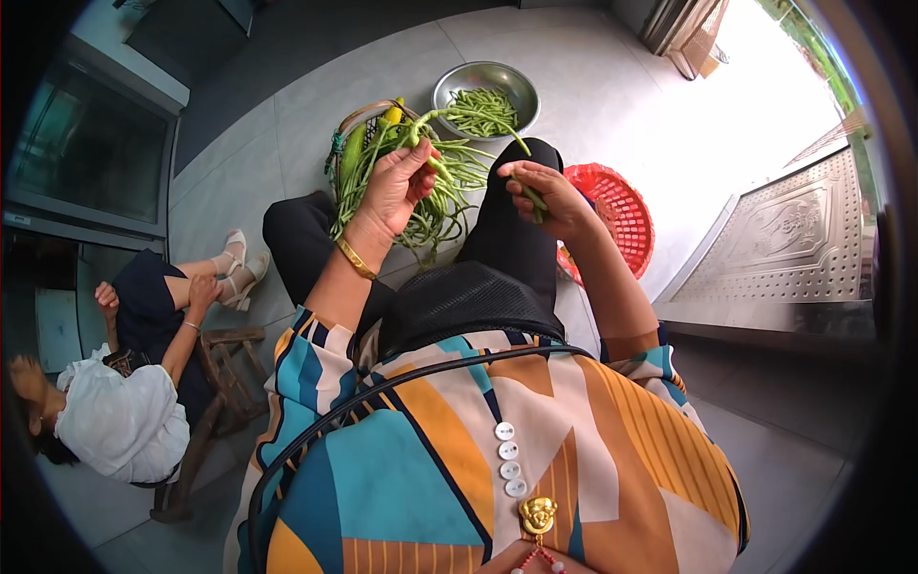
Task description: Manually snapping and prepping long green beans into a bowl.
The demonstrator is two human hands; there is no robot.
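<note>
My left hand (399, 179) grips a long green bean (470, 117) whose length arches up and to the right from the fingers. In my right hand (549, 197) are short bean pieces (532, 201), pinched against the palm above my right knee. Below and behind the left hand, a heap of long beans (448, 194) spills over the edge of a wicker basket (343, 133). That basket also holds a green gourd-like vegetable (352, 154) and a yellow one (394, 113). Beyond my hands stands a steel bowl (531, 86) with many cut bean pieces (486, 107) in it.
A red plastic basket (631, 215) stands right of my right leg, partly hidden by my forearm. At left, a seated person (129, 416) is on a wooden chair (229, 373), feet towards my side. An embossed metal panel (789, 229) stands at the right, near a bright doorway.
</note>
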